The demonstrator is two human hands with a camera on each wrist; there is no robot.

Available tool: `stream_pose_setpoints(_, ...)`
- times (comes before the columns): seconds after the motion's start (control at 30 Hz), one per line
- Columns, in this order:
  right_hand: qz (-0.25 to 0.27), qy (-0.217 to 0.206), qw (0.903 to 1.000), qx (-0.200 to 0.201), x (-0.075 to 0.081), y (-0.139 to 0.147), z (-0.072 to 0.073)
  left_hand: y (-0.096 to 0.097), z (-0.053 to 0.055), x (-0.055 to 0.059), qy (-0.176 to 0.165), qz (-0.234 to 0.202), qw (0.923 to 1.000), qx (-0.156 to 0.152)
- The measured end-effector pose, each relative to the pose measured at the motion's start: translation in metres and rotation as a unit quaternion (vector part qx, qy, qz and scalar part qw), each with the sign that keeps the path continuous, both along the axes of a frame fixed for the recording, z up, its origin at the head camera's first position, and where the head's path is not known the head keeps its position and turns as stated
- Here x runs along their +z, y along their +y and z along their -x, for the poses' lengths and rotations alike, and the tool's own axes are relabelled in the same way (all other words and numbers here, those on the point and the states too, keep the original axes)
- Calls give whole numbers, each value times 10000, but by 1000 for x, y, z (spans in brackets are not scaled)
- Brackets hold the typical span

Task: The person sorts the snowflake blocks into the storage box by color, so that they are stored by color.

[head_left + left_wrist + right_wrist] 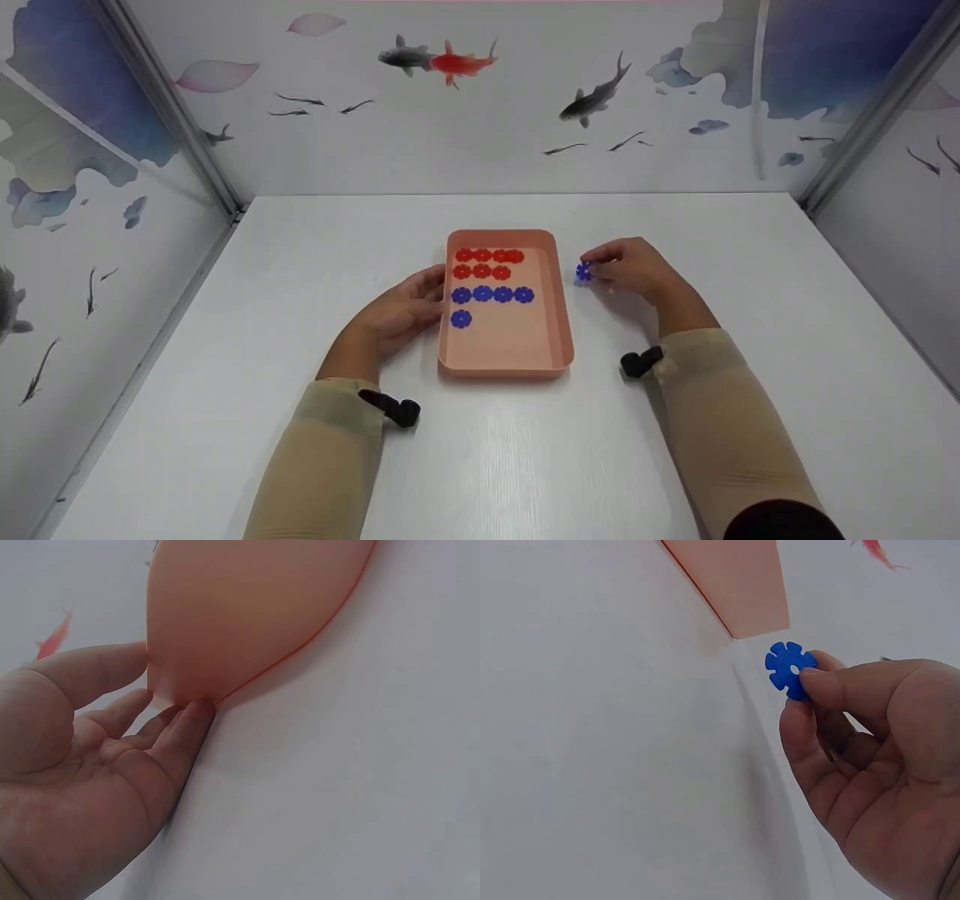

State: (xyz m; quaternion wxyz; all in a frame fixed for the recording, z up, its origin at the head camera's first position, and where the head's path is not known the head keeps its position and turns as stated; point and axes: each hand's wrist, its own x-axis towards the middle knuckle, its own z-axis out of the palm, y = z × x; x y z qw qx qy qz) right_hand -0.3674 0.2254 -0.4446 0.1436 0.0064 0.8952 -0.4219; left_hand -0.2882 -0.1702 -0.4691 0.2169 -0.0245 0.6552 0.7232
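Note:
A notched blue plastic disc point(786, 669) with a hole in its middle is pinched between thumb and fingers of my right hand point(634, 268), just right of the tray. My left hand point(405, 311) rests against the left side of the pink tray point(506, 360). In the left wrist view its thumb meets the tray's wall point(225, 622), and the fingertips lie low along the bottom edge. Inside the tray, red notched discs point(481, 271) form two rows at the far end. A row of blue discs point(502, 295) comes below them, with one more blue disc point(461, 319) under its left end.
The tray stands on a white table point(480, 465). White panels point(495, 150) printed with fish and leaves enclose the table at the back and sides. A black wrist camera point(401, 411) sits on the left sleeve, another black camera point(641, 363) on the right.

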Motion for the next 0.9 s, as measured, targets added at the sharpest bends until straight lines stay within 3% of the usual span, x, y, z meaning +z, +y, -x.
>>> stream_pose_setpoints(0.2,701,138,9974,-117,10,0,-3,0,0,0,-16,16,10000,14)
stream_pose_setpoints(0.43,1185,389,9921,-154,22,-9,-10,0,0,0,-3,7,10000,2)
stream_pose_setpoints(0.77,1659,741,9823,460,44,-45,-25,0,0,0,79,-91,9999,-117)
stream_pose_setpoints(0.9,1535,691,9822,836,56,-67,-32,0,0,1,36,-13,10000,-77)
